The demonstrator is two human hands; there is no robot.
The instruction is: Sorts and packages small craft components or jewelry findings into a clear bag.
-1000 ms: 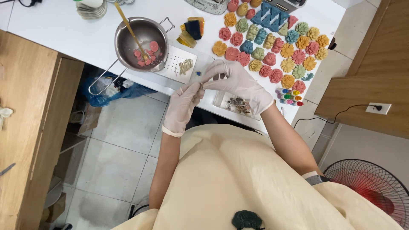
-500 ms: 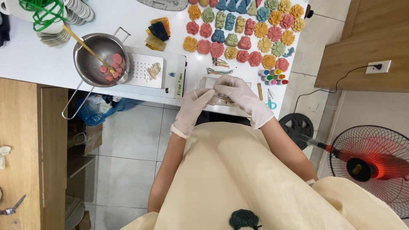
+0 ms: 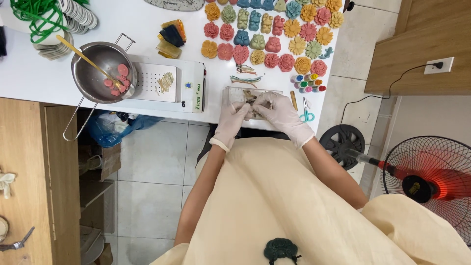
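Head view: gloved hands at a clear tray

Left hand (image 3: 231,120) and right hand (image 3: 277,109) meeting over clear tray (image 3: 235,92) of small metal bits at white table (image 3: 147,19) edge, fingers pinched together; whether holding anything, cannot tell. Scissors (image 3: 307,113) just beside right.

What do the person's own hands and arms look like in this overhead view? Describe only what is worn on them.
Both the left hand and the right hand wear thin whitish disposable gloves that end in rolled cuffs at the wrists. Above the cuffs the forearms are bare: no sleeves, watch or bracelet show. A pale yellow apron covers the body between the arms.
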